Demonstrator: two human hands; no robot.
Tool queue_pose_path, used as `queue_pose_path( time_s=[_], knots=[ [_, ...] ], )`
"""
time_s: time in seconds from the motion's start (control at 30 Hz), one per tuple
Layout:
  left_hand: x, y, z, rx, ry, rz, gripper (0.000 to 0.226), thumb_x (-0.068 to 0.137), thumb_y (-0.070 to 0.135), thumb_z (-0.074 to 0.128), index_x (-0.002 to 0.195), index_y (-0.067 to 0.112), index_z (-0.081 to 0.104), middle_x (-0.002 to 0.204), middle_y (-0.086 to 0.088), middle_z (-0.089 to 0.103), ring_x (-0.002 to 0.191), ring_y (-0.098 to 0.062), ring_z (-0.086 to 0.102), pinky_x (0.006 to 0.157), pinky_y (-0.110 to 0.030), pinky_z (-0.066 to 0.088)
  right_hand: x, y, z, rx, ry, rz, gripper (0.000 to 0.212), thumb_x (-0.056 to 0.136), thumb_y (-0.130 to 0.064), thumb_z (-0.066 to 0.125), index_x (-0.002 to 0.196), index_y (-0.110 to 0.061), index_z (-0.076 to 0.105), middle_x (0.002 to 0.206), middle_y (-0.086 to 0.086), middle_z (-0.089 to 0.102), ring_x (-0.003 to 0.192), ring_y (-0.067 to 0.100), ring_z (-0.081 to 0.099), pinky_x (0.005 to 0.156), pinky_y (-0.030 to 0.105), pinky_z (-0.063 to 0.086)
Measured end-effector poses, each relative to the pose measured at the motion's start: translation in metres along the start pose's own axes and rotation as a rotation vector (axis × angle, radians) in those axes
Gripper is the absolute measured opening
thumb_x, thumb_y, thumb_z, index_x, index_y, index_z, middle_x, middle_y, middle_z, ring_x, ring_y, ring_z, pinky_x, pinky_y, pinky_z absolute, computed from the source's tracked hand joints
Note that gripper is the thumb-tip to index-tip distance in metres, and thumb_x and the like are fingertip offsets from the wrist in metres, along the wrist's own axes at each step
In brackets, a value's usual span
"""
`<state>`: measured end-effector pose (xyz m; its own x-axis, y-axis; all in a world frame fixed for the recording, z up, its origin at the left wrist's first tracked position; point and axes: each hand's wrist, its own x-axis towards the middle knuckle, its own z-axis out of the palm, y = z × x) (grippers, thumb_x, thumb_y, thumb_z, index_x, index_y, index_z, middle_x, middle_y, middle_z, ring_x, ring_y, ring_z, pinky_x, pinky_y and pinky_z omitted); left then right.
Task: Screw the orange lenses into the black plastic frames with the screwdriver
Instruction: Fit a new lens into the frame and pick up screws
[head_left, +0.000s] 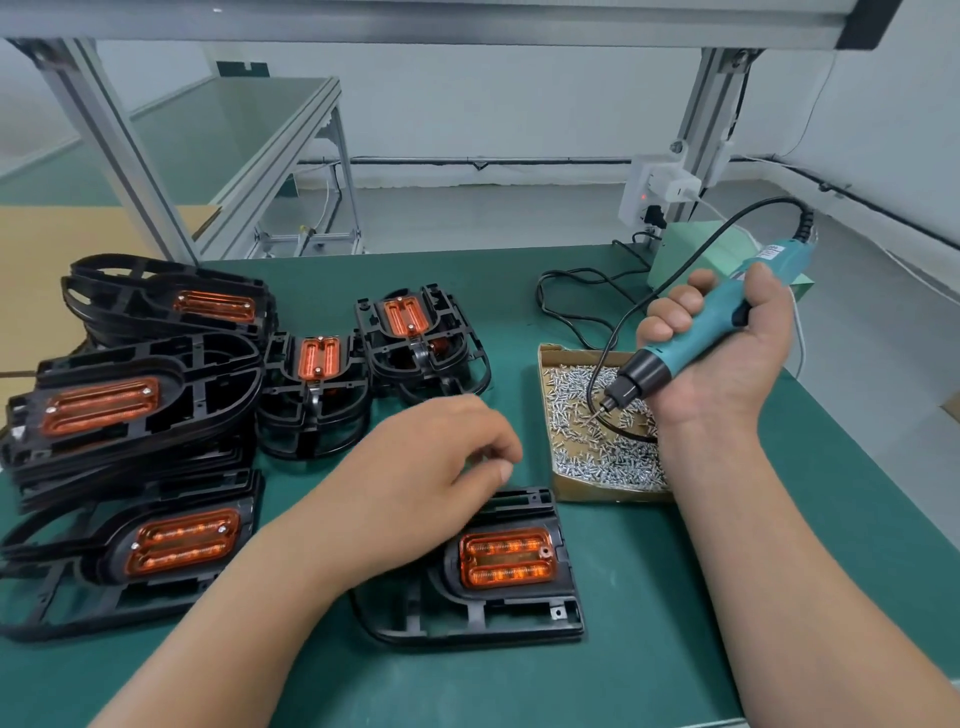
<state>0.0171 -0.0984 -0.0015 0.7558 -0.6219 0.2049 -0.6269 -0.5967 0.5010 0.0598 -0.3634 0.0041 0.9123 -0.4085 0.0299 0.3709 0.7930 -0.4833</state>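
A black plastic frame (467, 618) lies on the green mat at front centre, with an orange lens (506, 561) seated in it. My left hand (431, 467) hovers just above the frame's top edge, fingers curled and thumb close to the fingertips; motion blur hides whether it pinches anything. My right hand (727, 353) grips a teal electric screwdriver (691, 338), tilted down to the left. Its bit tip dips into the loose silver screws of a shallow cardboard box (597, 493) to the right of the frame.
Stacks of black frames with orange lenses (130, 405) crowd the left side, and two more (415, 332) stand at the back centre. A pale green power unit (691, 254) and its black cable (566, 306) sit behind the screw box. Aluminium posts rise at the table's rear.
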Motion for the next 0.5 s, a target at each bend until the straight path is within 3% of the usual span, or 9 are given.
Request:
queue_pose_path(
  time_s=[0.13, 0.37, 0.5],
  knots=[
    [0.027, 0.007, -0.001, 0.093, 0.011, 0.033, 0.013, 0.102, 0.029, 0.064, 0.111, 0.034, 0.072, 0.101, 0.02, 0.064, 0.099, 0.0, 0.057, 0.093, -0.034, 0.052, 0.0, 0.002, -0.001, 0.008, 0.003, 0.003, 0.034, 0.101, -0.045, 0.055, 0.092, -0.012, 0.059, 0.075, -0.002, 0.046, 0.059, 0.012, 0.042, 0.051, 0.023, 0.039],
    [0.08, 0.019, 0.013, 0.221, -0.057, 0.129, 0.024, 0.104, 0.03, 0.064, 0.124, 0.028, 0.076, 0.106, 0.008, 0.073, 0.112, -0.019, 0.055, 0.095, -0.044, 0.052, -0.001, 0.001, 0.0, 0.055, 0.02, 0.016, 0.035, 0.101, -0.046, 0.056, 0.091, -0.012, 0.059, 0.076, -0.002, 0.045, 0.058, 0.01, 0.041, 0.049, 0.022, 0.039],
    [0.094, 0.018, 0.027, 0.267, -0.167, 0.142, 0.019, 0.101, 0.037, 0.069, 0.112, 0.028, 0.081, 0.096, 0.005, 0.075, 0.101, -0.019, 0.062, 0.099, -0.044, 0.05, -0.001, -0.001, 0.002, 0.079, 0.017, 0.009, 0.036, 0.1, -0.046, 0.054, 0.091, -0.012, 0.058, 0.075, -0.003, 0.045, 0.056, 0.01, 0.042, 0.048, 0.021, 0.039]
  ],
)
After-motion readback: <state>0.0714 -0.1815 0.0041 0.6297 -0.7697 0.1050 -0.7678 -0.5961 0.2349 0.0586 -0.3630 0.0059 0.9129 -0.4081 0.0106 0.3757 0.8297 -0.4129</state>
